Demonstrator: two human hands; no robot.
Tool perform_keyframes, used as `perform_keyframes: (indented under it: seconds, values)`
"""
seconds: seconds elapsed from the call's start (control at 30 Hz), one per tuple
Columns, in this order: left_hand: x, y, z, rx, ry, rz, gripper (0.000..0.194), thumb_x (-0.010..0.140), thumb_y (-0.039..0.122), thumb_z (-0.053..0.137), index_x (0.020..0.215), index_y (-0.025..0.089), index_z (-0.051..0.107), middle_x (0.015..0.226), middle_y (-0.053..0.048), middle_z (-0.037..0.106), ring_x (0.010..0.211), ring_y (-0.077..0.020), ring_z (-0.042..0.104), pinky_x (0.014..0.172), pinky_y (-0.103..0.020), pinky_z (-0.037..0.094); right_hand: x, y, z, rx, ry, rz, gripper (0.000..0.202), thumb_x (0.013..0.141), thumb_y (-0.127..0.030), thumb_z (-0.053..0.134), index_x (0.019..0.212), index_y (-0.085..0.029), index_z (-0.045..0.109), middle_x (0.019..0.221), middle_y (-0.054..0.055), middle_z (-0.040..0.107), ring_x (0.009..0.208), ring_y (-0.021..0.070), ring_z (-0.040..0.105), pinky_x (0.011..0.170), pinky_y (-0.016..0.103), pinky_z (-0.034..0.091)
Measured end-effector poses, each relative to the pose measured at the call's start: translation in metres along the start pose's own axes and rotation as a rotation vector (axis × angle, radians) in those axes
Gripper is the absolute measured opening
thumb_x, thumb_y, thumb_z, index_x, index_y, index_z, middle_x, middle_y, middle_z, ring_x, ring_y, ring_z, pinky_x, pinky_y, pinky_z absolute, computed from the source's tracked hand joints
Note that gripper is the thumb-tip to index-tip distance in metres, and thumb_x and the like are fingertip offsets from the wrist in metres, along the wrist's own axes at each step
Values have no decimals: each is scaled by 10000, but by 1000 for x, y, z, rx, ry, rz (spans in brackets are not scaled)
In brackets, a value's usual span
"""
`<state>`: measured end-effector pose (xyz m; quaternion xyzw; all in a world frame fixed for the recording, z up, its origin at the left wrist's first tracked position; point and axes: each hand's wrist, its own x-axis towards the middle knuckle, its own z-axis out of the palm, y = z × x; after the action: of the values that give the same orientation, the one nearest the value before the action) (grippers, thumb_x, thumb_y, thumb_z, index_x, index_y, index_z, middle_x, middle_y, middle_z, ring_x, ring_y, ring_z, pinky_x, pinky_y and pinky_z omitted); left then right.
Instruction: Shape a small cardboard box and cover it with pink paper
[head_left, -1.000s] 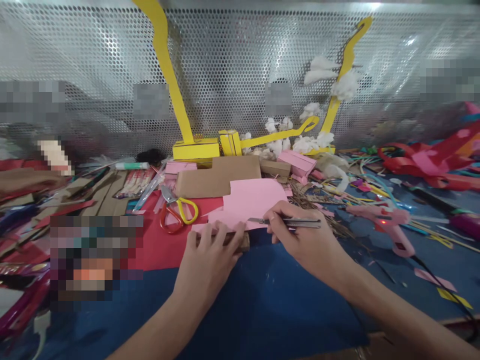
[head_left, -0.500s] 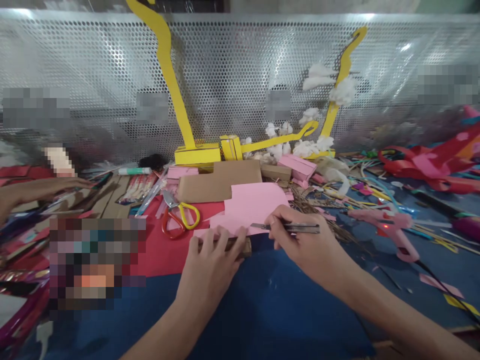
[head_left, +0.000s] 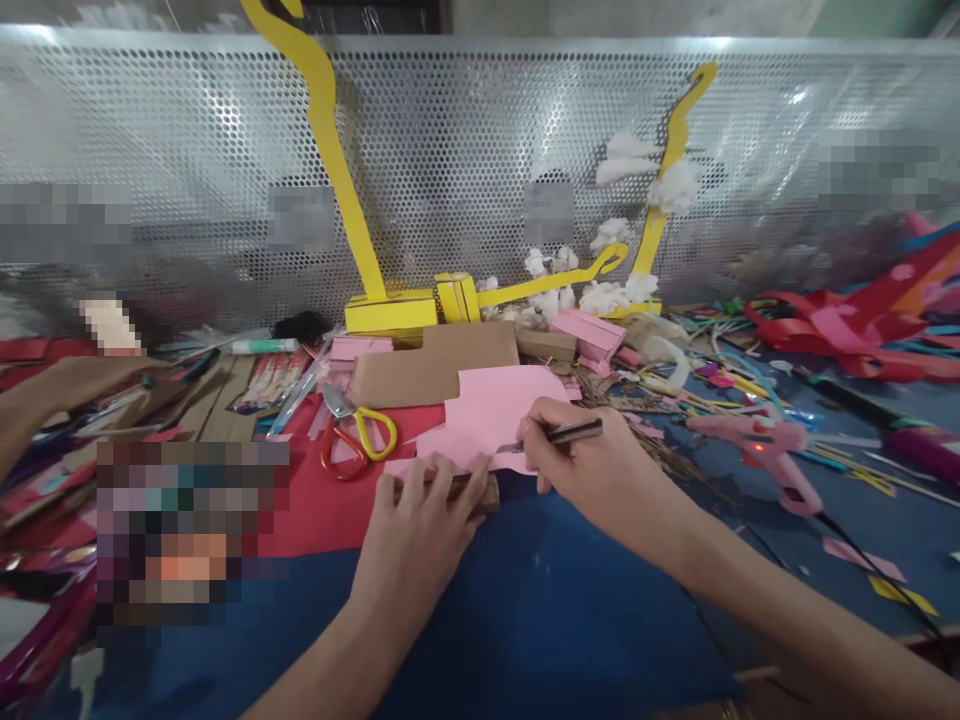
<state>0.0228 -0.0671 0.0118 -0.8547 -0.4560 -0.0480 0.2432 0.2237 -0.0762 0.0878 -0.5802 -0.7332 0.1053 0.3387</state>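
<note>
My left hand [head_left: 420,520] presses down with spread fingers on the lower edge of a pink paper sheet [head_left: 502,405] and on a small brown cardboard piece [head_left: 487,494] beneath it. In my right hand [head_left: 570,445] is a slim craft knife [head_left: 574,432], gripped like a pen. Its blade rests on or just above the pink sheet, right of my left fingertips. The sheet has a stepped left side and a rounded top right corner. Scissors [head_left: 361,428] with red and yellow handles lie left of it on red paper [head_left: 315,510].
Behind the sheet lies a brown cardboard piece [head_left: 405,375], then a yellow paper construction [head_left: 390,312] with cotton tufts. A pink glue gun [head_left: 780,450] lies at right among sticks and scraps. Another person's arm [head_left: 60,395] reaches in from the left. A perforated metal panel [head_left: 465,150] stands behind.
My right hand has shifted slightly left with the craft knife, bringing the blade nearer my left fingertips. My left hand stays in place on the sheet. The view has turned a little.
</note>
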Motion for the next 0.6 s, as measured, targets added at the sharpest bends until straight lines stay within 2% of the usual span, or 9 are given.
perform_keyframes:
  seconds: [0.23,0.6]
  values:
    - [0,0,2,-13,1,3,667,971,444,616,1584,356,369,1371,-127,604,1171,-363,550,889,-526,468,3,0,-4,5,-26,-10,252,988,-170,512,745,-204,569,571,-39,639,539,115,609,568,252,370]
    - [1,0,-1,-9,-14,4,616,981,457,591,1561,360,406,1361,-129,614,1155,-361,569,877,-521,482,2,2,-11,93,-77,59,244,999,-229,493,782,-212,603,557,-45,650,520,118,668,557,231,438]
